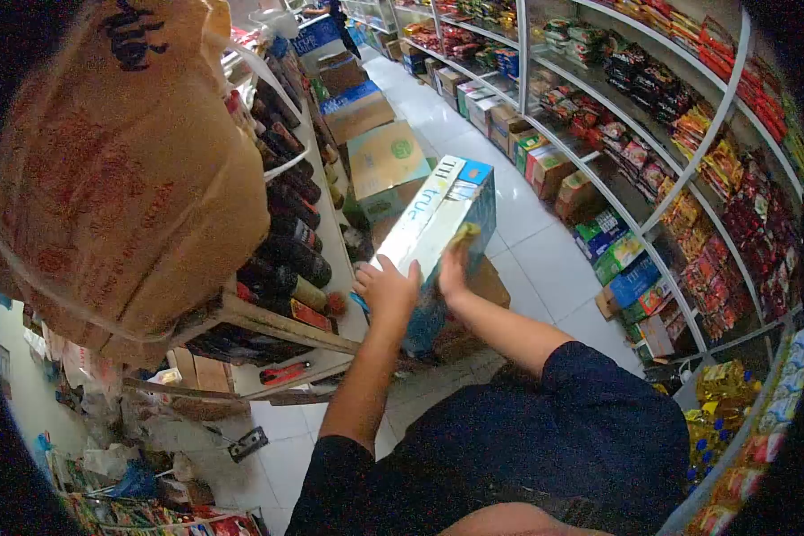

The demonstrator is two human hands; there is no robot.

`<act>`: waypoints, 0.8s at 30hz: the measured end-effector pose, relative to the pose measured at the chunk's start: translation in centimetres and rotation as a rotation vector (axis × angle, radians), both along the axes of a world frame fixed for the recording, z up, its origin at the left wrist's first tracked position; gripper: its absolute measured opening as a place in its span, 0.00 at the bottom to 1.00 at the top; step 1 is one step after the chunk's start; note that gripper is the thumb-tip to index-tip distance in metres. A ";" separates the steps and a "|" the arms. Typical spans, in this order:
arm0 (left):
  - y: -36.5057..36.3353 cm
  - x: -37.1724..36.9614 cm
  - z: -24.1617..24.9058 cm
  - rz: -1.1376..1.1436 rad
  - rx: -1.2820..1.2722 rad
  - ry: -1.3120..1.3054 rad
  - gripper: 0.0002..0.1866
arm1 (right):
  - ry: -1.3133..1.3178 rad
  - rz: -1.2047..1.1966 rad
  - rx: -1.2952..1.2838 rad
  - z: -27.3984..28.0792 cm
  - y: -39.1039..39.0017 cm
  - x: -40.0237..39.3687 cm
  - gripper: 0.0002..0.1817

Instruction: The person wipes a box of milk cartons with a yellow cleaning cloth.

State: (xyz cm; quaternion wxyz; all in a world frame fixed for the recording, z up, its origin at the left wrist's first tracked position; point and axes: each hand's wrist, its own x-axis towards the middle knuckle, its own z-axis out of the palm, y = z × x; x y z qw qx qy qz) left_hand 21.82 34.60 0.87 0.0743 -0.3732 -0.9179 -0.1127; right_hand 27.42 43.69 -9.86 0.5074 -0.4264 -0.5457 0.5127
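Note:
A white and blue carton [429, 214] with "TH true" lettering is tilted in front of me, above other cardboard boxes. My left hand [389, 288] grips its near left end, fingers over the white face. Against the carton's right side is my right hand [454, 268], with a small yellowish cloth-like piece [464, 235] at its fingertips. The carton's underside is hidden.
Dark bottles [295, 255] line a shelf on the left, beside a large brown paper sack [125, 188]. Cardboard boxes [384, 156] stand along the aisle. Shelves of packets [643, 80] fill the right, with oil bottles [719, 393] at lower right.

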 end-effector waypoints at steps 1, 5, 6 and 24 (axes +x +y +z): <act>-0.1 0.0 -0.2 -0.001 -0.008 -0.001 0.38 | -0.104 0.073 0.181 -0.5 -0.4 0.1 0.32; -0.1 -0.7 -0.9 -0.024 -0.038 0.022 0.36 | -0.488 0.188 0.919 3.2 -2.6 3.0 0.26; 0.0 -0.7 -0.9 -0.024 -0.023 0.016 0.36 | -0.520 0.216 1.002 3.4 -1.6 3.3 0.26; -0.1 -0.7 -1.5 0.033 0.248 -0.047 0.40 | -0.667 1.072 1.297 8.6 5.4 1.5 0.22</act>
